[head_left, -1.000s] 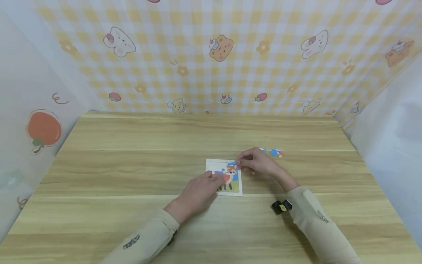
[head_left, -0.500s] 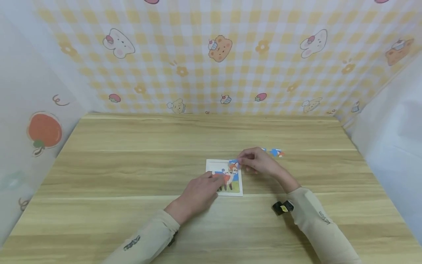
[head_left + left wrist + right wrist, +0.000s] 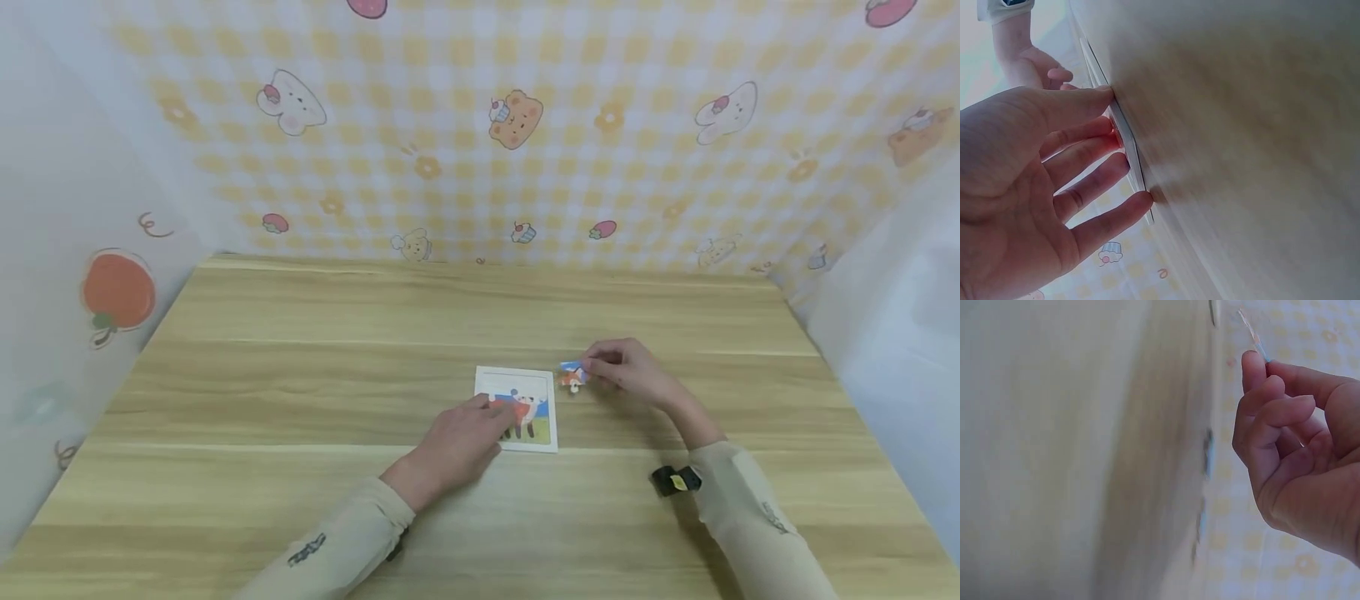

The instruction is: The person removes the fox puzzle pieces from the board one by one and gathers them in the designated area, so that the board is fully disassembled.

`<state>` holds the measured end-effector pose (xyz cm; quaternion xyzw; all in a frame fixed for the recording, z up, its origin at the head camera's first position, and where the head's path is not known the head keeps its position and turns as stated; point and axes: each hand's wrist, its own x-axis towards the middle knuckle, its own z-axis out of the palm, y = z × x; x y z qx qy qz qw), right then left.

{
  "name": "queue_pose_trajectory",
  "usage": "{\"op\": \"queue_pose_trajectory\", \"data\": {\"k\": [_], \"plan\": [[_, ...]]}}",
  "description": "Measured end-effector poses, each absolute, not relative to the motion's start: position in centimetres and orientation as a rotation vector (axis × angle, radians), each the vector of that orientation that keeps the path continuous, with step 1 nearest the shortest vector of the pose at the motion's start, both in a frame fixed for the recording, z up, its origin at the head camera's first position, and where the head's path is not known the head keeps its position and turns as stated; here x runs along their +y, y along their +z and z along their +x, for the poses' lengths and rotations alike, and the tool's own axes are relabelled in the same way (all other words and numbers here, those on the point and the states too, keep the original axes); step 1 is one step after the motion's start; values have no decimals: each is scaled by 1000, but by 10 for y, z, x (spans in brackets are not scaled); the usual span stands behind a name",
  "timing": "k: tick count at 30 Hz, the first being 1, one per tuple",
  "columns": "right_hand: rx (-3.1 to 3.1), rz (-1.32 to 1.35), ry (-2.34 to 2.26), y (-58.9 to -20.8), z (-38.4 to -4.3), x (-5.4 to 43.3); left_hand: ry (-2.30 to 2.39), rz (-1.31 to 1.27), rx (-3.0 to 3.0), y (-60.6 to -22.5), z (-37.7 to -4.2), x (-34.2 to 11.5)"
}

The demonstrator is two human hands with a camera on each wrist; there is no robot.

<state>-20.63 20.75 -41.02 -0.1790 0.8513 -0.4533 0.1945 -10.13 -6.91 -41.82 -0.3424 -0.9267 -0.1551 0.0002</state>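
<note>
A small white-framed jigsaw puzzle board lies on the wooden table, several pieces in it showing a fox's orange body, legs and grass. Its upper part shows bare white. My left hand rests on the board's left side, fingertips on the pieces; in the left wrist view its nearly straight fingers and thumb reach the board's surface and edge. My right hand pinches a puzzle piece with the fox's face and blue sky between thumb and index finger, off the board's upper right corner. The right wrist view shows this piece edge-on, raised above the table.
Two loose flat pieces, one nearer and one farther, lie on the table in the right wrist view; my right hand hides them in the head view. A yellow checked cloth hangs behind the table.
My right hand has lifted the fox-face piece away from the board's upper right corner and moved it to the right. The left hand has stayed on the board. The head view has shifted slightly.
</note>
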Motion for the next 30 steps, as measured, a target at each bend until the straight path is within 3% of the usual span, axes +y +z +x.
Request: {"op": "queue_pose_trajectory", "data": {"k": [19,30], "plan": [[2609,-221,-1241,-401,-217,313,-568,-1060,-2877,-418,-99,-69],[2630,-164,-1091,-408,-221,333,-553,-1072,-2854,-420,-99,-69]]}}
